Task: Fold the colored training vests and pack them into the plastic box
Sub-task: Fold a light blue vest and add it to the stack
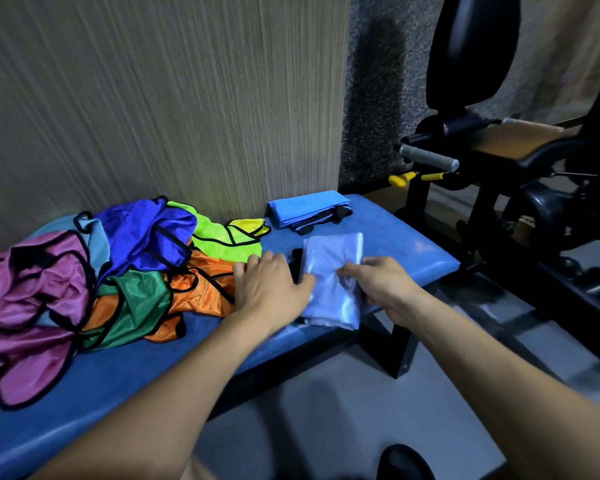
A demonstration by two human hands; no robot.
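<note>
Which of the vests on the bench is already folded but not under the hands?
The bright blue vest by the wall, a flat folded rectangle lying apart. The pale blue vest is under both hands; the rest lie crumpled in the pile.

Both forearms extended; left hand point(269, 284) flat, fingers spread; right hand point(383, 284) loosely curled.

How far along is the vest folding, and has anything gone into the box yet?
One blue vest lies folded at the back of the bench. The left hand and right hand are on a light blue vest, mostly folded. A pile of unfolded vests in purple, blue, green, orange and yellow waits on the left. No plastic box is in view, so packing cannot be confirmed.
</note>
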